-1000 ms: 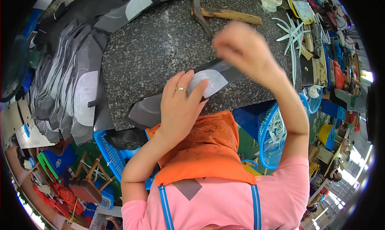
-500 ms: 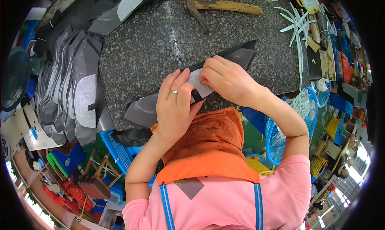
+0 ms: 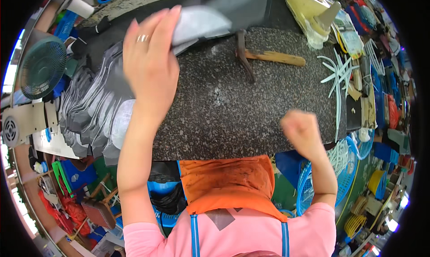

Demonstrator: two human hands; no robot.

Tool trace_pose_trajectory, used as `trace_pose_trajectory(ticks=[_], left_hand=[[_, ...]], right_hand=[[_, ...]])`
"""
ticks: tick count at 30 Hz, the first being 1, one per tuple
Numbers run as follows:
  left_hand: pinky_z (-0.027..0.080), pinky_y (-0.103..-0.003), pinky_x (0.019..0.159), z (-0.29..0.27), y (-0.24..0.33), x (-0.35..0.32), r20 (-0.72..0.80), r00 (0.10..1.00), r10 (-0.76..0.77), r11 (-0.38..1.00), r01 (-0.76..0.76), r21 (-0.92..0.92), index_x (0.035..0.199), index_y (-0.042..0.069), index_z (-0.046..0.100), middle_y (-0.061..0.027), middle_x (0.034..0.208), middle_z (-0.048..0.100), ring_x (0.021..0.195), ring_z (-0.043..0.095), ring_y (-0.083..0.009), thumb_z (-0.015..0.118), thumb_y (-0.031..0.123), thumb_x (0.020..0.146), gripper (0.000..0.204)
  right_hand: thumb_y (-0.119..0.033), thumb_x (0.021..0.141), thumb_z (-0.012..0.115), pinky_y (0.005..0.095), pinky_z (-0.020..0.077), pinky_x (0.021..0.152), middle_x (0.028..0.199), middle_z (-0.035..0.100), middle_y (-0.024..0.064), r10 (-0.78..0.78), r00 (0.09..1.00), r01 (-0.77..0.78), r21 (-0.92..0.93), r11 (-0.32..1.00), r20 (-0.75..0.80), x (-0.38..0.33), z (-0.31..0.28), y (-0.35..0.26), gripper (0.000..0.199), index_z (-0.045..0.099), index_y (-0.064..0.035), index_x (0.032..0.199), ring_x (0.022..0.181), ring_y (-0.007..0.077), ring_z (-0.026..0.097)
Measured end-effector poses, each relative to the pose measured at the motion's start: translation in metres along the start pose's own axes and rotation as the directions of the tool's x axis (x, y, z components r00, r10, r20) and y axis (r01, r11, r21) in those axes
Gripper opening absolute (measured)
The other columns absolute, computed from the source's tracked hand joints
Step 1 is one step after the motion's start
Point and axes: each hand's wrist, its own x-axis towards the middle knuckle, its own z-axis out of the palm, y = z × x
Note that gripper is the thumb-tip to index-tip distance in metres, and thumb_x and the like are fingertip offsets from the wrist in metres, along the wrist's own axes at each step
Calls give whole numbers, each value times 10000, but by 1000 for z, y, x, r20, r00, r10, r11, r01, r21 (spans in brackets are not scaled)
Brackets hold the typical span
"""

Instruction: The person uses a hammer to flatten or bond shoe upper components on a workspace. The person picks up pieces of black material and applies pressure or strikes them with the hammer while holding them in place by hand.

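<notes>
"Where is the grey panel (image 3: 200, 24)?"
"Over the stone slab's (image 3: 224, 122) far edge, pinched in the left hand (image 3: 151, 62); steady, even pressure should prevent creasing."
"Right hand (image 3: 301, 126)?"
"Curled closed above the slab, contents hidden."

The held piece (image 3: 224, 16) looks smooth and matt, the worktop (image 3: 224, 118) is speckled like stone with a sheen, the hammer (image 3: 264, 56) pairs dull metal with wood, the apron (image 3: 224, 178) is cloth, and the blue basket (image 3: 306, 192) plastic.
</notes>
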Motion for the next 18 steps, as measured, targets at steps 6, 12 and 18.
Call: trace_pose_trajectory(ticks=[6, 12, 18], left_hand=[[514, -432, 887, 122, -44, -53, 192, 981, 33, 977, -72, 199, 1226, 243, 651, -100, 1237, 624, 1050, 597, -343, 676, 160, 796, 439], [387, -540, 1054, 160, -27, -13, 309, 912, -268, 922, 150, 358, 1387, 202, 503, -242, 1405, 472, 1237, 473, -497, 595, 167, 875, 522], [450, -450, 917, -30, -8, -68, 410, 879, -244, 968, 197, 153, 1171, 70, 571, -114, 1178, 555, 1130, 524, -324, 808, 155, 642, 586]], right_hand=[[-236, 836, 662, 405, 510, 539, 686, 615, 73, -254, 747, 314, 10, 949, 614, -6, 37, -32, 209, 684, -160, 1030, 622, 300, 636], [-207, 877, 583, 394, 526, 604, 845, 656, 110, -330, 615, 342, 135, 930, 716, -14, 56, -37, 263, 641, -110, 1114, 719, 310, 655], [-274, 880, 647, 401, 519, 603, 796, 648, 82, -162, 601, 149, 90, 985, 783, -12, 53, -39, 170, 624, -110, 913, 736, 294, 666]])
